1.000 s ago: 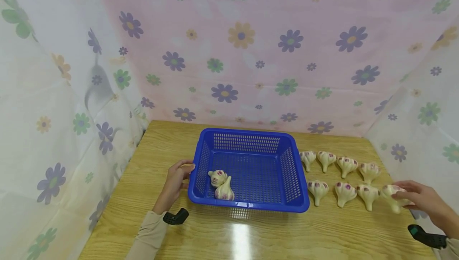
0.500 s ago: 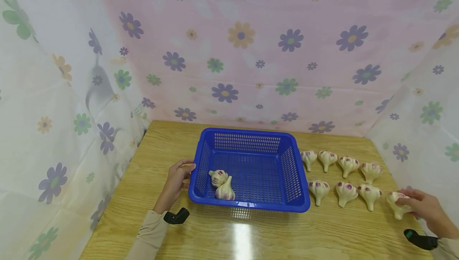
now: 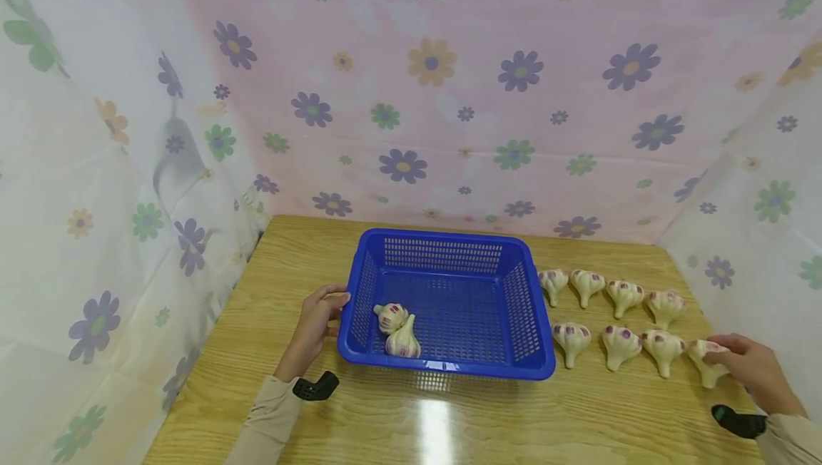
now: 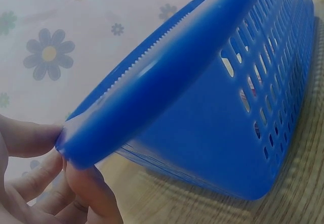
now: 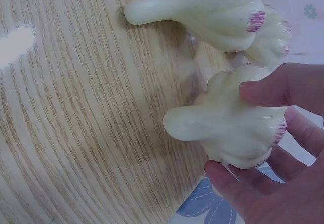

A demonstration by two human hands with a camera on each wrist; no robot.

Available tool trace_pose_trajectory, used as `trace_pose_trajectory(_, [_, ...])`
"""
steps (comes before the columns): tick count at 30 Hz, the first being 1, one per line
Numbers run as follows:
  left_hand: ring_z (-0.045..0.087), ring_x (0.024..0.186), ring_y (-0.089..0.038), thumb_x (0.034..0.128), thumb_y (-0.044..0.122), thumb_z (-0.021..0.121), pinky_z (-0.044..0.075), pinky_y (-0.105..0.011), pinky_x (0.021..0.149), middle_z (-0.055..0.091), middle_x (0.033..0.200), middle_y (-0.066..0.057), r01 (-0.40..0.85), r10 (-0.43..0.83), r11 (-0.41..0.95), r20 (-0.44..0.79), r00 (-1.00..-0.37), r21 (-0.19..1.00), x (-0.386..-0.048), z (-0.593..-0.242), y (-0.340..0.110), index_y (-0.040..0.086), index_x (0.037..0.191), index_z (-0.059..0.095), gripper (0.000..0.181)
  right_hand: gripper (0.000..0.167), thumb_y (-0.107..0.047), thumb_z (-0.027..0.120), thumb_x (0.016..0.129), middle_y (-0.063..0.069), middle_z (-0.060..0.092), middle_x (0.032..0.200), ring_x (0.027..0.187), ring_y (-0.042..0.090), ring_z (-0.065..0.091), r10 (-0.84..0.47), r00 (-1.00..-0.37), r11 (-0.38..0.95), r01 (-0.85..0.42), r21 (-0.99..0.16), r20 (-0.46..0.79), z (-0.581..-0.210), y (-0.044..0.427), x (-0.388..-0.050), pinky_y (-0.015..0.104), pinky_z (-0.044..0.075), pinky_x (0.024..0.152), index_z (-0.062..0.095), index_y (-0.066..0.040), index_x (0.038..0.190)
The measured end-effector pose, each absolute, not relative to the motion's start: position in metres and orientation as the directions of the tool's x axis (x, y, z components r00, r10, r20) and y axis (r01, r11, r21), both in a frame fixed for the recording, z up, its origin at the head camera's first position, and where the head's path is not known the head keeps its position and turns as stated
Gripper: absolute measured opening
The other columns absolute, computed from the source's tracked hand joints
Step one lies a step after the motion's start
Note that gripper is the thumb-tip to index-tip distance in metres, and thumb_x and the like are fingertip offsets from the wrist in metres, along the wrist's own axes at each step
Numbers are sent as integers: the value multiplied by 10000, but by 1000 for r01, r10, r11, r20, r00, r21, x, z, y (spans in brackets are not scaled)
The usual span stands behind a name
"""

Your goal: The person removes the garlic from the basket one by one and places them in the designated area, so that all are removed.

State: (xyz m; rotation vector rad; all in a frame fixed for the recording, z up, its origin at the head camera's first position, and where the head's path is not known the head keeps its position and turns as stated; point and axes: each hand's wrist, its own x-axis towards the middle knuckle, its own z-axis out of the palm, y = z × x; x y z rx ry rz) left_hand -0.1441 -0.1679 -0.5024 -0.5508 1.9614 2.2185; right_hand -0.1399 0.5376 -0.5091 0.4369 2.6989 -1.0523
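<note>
A blue plastic basket [image 3: 449, 367] stands mid-table, with two garlic bulbs [image 3: 402, 342] lying in its front left corner. My left hand [image 3: 315, 321] pinches the basket's left rim between thumb and fingers, also visible on the rim [image 4: 152, 87] in the left wrist view. At the far right, my right hand [image 3: 760, 372] holds a purple-marked garlic bulb [image 5: 228, 125] at the end of the front row. The thumb lies on one side of it and the fingers on the other, its stem pointing away from the palm. From the head view I cannot tell whether this bulb touches the table.
Several more garlic bulbs [image 3: 663, 349] lie in two rows right of the basket, stems toward the front. The wooden table [image 3: 359, 422] has flowered cloth [image 3: 462, 130] behind it and on both sides. The nearest back-row bulb [image 3: 554, 285] sits close to the basket's right side.
The held garlic bulb has shifted slightly toward the front and lined up beside the front row, my right hand staying on it. My left hand and the basket have not moved.
</note>
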Motion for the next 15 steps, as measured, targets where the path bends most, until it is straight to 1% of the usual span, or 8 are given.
trace_pose_trajectory(2, [590,613,-152,881,115,600,490,-275,462,637,776,-53,-332,-140,-146,-352,-925,932,-144,-502,-168,48,1180,588,307,538,-257,535,936,243,600,965,723,153,558,201,-934,714,347,-609,-296,-510,537,-141,440,507,641,443,206,1196])
trace_pose_trajectory(4, [584,611,-148,881,117,600,483,-271,458,636,773,-50,-334,-141,-139,-352,-925,932,-144,-501,-167,50,1182,589,309,553,-253,525,936,338,546,1033,779,295,577,199,-933,718,346,-603,-298,-512,536,-141,445,502,638,415,210,1217])
trace_pose_trajectory(6, [579,607,-146,881,115,600,479,-270,456,634,770,-48,-334,-141,-137,-352,-925,933,-144,-501,-167,50,1181,590,307,575,-263,515,936,419,441,1147,869,441,545,203,-931,720,352,-598,-303,-513,536,-140,442,495,636,384,208,1240])
trace_pose_trajectory(7, [576,603,-146,881,113,600,477,-269,453,633,766,-50,-333,-142,-138,-352,-925,933,-144,-501,-167,50,1178,592,304,584,-259,521,929,435,389,1202,922,493,511,211,-927,716,362,-597,-310,-514,535,-141,436,492,638,370,205,1249])
trace_pose_trajectory(10, [577,598,-149,884,107,600,482,-275,453,632,761,-50,-328,-141,-137,-346,-928,935,-145,-503,-167,39,1178,589,302,637,-258,553,907,452,273,1297,1017,565,433,228,-913,700,395,-594,-338,-515,536,-142,445,494,646,327,198,1289])
trace_pose_trajectory(13, [581,599,-149,885,111,602,486,-278,457,631,762,-48,-323,-134,-134,-340,-931,937,-145,-503,-167,29,1183,581,310,723,-267,592,882,447,193,1356,1108,596,349,223,-896,683,425,-594,-385,-515,537,-143,484,490,700,267,191,1337])
trace_pose_trajectory(15, [583,597,-147,885,113,603,487,-277,456,631,761,-48,-321,-133,-134,-338,-932,937,-146,-504,-167,26,1187,579,315,759,-292,596,888,457,153,1371,1143,614,295,200,-895,692,417,-589,-399,-512,537,-142,517,474,736,240,191,1353])
